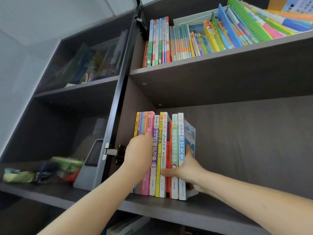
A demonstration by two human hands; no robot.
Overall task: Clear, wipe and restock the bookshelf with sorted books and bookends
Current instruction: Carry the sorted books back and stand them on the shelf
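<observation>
A row of upright books [159, 133] stands at the left end of the middle shelf [203, 212] of a dark bookcase. My left hand [138, 151] lies against the spines of the leftmost thin books, fingers curled round them. My right hand [184, 168] holds the right end of the row: the thumb lies across the lower spines, and the fingers reach round the cover of the last book [190, 136]. A pale bookend base [193, 194] shows at the row's right foot, partly hidden by my hand.
The shelf right of the row is bare. The upper shelf [220, 53] is packed with colourful books, leaning at the right. An open door frame [116, 106] with a metal hinge [111, 151] stands on the left. Behind it the left compartment holds a grey device [89, 165] and clutter.
</observation>
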